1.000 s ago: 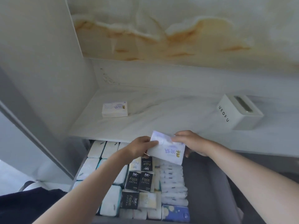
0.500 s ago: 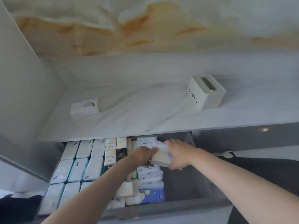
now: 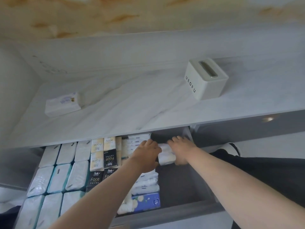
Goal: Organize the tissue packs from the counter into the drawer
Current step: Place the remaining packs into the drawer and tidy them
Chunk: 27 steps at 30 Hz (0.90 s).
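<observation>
Fingers of the left hand (image 3: 146, 156) and right hand (image 3: 179, 149) grip a tissue pack (image 3: 165, 157) low at the back of the drawer (image 3: 181, 210). Placement seems nearly done; next, release it and fetch the other pack (image 3: 63, 104) from the counter (image 3: 132, 104).

Glossy plastic-wrapped tissue packs (image 3: 57, 177); smooth marble-look counter (image 3: 132, 103).

My left hand (image 3: 146, 156) and right hand (image 3: 181, 149) cover most of the tissue pack (image 3: 165, 157); the counter (image 3: 132, 104) hides the rear of the drawer (image 3: 181, 184).
</observation>
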### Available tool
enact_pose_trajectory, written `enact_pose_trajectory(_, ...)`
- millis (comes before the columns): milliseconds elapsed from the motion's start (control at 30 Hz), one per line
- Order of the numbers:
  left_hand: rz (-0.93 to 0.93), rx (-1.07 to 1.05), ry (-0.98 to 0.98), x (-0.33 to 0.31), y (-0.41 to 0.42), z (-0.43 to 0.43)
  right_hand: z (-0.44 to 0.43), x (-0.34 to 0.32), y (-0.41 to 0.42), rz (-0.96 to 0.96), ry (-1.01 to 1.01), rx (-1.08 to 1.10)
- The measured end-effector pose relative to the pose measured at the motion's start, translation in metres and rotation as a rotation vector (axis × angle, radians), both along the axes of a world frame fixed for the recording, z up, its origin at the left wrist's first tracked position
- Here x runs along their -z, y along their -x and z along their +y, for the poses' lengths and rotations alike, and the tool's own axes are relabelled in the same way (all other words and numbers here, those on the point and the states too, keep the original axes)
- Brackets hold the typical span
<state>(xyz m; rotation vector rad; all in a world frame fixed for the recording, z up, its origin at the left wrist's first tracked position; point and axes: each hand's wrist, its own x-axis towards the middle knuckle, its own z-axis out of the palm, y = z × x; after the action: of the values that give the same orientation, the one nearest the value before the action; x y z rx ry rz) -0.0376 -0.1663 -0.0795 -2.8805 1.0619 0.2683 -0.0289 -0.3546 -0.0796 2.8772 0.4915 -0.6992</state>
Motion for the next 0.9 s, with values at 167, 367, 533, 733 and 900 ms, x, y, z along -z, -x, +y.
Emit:
enact_pose_trajectory(167, 0.003, 0.070, -0.237, 0.012, -0.012, -0.013, -0.003, 0.025, -0.004, -0.146, 0.131, 0.020)
enact_pose_trajectory(367, 0.033, 0.113, -0.486, 0.032, -0.016, -0.029, 0.002, 0.044, 0.007, -0.083, 0.202, -0.031)
enact_pose_trajectory(533, 0.050, 0.113, -0.471, 0.035, -0.021, -0.033, 0.007, 0.059, -0.004, -0.058, 0.297, -0.013)
enact_pose_trajectory(733, 0.032, 0.132, -0.431, 0.035, -0.021, -0.029, 0.022, 0.062, -0.021, -0.105, 0.377, -0.070)
enact_pose_trajectory(900, 0.012, 0.122, -0.379, 0.035, -0.022, -0.028, 0.012, 0.054, -0.034, -0.108, 0.313, -0.137)
